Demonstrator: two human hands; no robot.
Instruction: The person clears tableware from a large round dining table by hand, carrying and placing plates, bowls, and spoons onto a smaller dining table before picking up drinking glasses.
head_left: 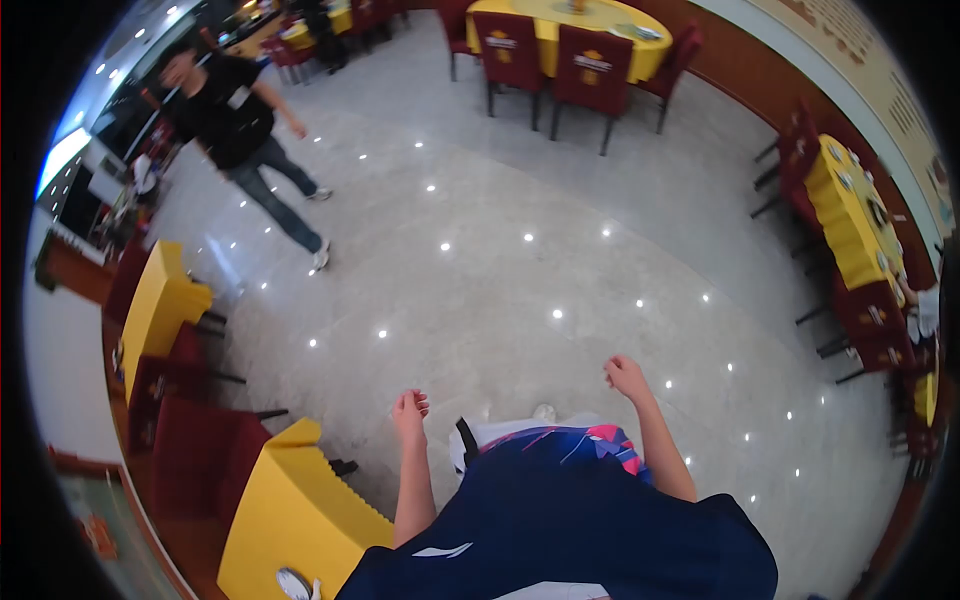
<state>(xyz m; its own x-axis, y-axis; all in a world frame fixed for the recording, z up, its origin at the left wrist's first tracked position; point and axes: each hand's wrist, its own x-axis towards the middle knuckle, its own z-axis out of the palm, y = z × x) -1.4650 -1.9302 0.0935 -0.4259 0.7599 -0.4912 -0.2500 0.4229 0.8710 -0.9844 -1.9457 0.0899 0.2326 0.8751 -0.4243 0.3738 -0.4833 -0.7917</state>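
My left hand point(410, 412) hangs in front of my body with its fingers loosely curled, and I see no object in it. On the other side, my right hand point(625, 377) is held forward with the fingers bent in, also with nothing visible in it. Neither hand touches anything. Nearest to the left hand is a table with a yellow cloth point(290, 510), on which a small white dish point(294, 583) lies at the bottom edge. Grey tiled floor point(520, 300) stretches below and ahead of both hands.
A person in a black T-shirt point(230, 110) walks at the upper left. A round yellow-clothed table point(520, 30) with dark red chairs point(590, 70) stands ahead. Along the right wall is a set table point(845, 230); another yellow-clothed table point(155, 300) and chairs line the left.
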